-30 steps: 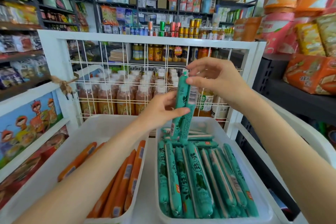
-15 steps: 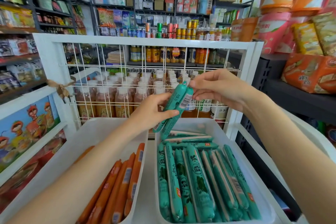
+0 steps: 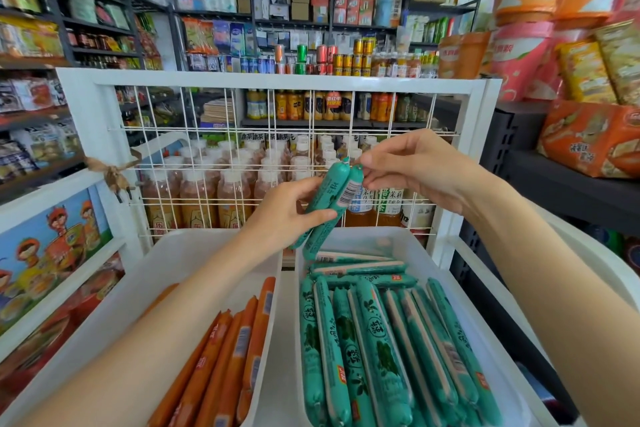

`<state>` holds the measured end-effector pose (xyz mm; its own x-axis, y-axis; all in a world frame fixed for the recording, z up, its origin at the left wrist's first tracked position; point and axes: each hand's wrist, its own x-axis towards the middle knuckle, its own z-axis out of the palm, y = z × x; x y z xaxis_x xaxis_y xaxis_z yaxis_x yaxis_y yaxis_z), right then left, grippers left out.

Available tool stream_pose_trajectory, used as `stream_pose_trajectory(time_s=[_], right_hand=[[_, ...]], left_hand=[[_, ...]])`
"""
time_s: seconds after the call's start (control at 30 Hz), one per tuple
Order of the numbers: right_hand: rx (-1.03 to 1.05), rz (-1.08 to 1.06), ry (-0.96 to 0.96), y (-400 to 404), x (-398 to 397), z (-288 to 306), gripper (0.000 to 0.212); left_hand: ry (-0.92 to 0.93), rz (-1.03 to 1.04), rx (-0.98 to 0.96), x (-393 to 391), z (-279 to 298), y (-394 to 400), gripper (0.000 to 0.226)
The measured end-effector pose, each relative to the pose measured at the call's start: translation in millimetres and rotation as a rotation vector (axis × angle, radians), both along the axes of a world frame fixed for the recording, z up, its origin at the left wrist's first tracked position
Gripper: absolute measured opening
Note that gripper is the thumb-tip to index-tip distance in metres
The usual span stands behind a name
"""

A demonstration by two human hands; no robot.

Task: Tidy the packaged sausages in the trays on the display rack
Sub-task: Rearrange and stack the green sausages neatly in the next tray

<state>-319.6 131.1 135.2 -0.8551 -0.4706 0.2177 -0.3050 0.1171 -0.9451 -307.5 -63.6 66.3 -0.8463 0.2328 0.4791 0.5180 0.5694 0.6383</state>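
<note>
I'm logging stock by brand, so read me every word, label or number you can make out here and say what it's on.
"小茶": caps band of the tea bottles behind the wire grid.
"茉莉": green-labelled bottle behind the held sausages.
Barcode on the held sausages: digits too small.
Print on the green sausages in the right tray: stylised, unreadable.
Orange sausages, shelf goods: blurred.

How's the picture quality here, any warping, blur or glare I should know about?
Head view: wide-angle bending bows the white rack frame and stretches the forearms at the edges; lighting is bright and even, without harsh shadows; the held green sausages look sharp, barcode readable; mild sheen on the green sausages in the tray; far shelves look softer.
</note>
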Motion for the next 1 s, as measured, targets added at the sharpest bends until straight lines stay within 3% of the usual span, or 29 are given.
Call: stream_pose_trajectory(time_s=[0.17, 0.5, 0.57, 0.67, 0.77, 0.8, 0.87, 1.0], right_hand=[[0.122, -0.065, 0.008, -5.8, -2.7, -0.5, 0.036], [0.040, -0.019, -0.026, -0.8, -9.1, -0.4, 0.008], [-0.028, -0.029, -0.002, -3.2, -10.9, -2.2, 0.016], [-0.071, -0.069, 0.042, -3.2, -12.3, -12.1, 0.023], [0.412, -0.041, 0.233, -2.1, -9.4, -35.4, 0.042], [0.461, 0.015, 0.226, -4.4, -6.6, -44.6, 0.051], [0.333, 0.089, 0.154, -11.6, -0.6, -58.7, 0.061], [0.113, 0.091, 0.112, -21.3, 1.7, -65.1, 0.052]], left_hand=[[0.123, 0.160, -0.189, -0.8, 3.2, 1.2, 0.034], [0.147, 0.158, -0.139, 3.0, 3.7, 5.3, 0.037], [0.095, 0.117, -0.083, 1.7, 4.9, 5.6, 0.038], [-0.089, 0.120, 0.250, -3.3, 11.2, 2.7, 0.032], [-0.441, 0.097, 0.953, -12.0, 21.3, -7.7, 0.016], [-0.521, 0.102, 1.071, -14.8, 23.6, -11.4, 0.011], [-0.602, 0.127, 1.086, -19.0, 24.0, -14.5, 0.005], [-0.611, 0.115, 1.047, -23.7, 20.0, -8.7, 0.011]])
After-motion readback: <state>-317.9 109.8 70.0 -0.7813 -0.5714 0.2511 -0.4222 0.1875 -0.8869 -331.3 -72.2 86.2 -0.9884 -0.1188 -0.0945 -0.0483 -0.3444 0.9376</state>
